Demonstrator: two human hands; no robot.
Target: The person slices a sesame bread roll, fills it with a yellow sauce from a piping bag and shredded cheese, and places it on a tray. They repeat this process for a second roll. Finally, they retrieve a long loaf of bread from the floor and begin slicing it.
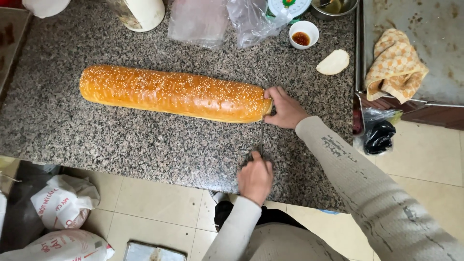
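Left hand (255, 178) is sitting nearest the counter edge, fist closing around a knife (261, 140) handle; thin blade is running up from the fist toward the loaf's right end, tip reaching its lower edge. Handle itself is mostly hidden under the fingers. Right hand (285, 108) is pressing against the right end of the bread loaf (171, 93), fingers curling on the end cap, thumb side down near the blade; it is steadying, not wrapping round.

One loaf: long, golden, sesame-topped, lying lengthwise across the middle of the speckled granite counter (121, 145), left end well apart from both hands. Nothing is lying between the hands and the loaf.

Beyond the loaf, going farther: one pale cut bread end piece (333, 62) is lying on the counter up and right of the right hand. One small white cup (303, 33) with dark red sauce is sitting just past it. Two clear plastic bags (227, 19) are crumpling at the far edge, one partly covering a scale (288, 6) dial. One white container (140, 13) is standing at far left of them.

Right side: one orange checked cloth (395, 65) is lying on a metal tray (435, 29). One black bag (379, 137) is hanging below it. Two printed white sacks (63, 203) are sitting on the tiled floor, lower left.
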